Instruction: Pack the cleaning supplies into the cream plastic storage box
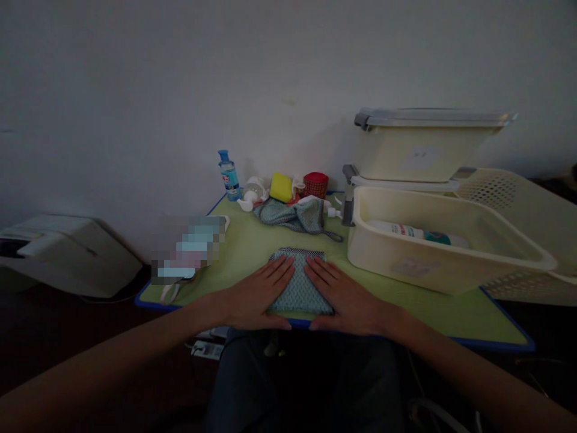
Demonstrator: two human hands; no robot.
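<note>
My fingers [280,276] lay flat on the cloth [299,290], gripping nothing, so a drag toward me could have rucked it or slid it off the desk [243,240].

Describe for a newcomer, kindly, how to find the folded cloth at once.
Find the green table and its near edge. There, under the left hand and right hand, lies the folded bluish cloth. It is flat, unlike the crumpled cloth behind it.
</note>
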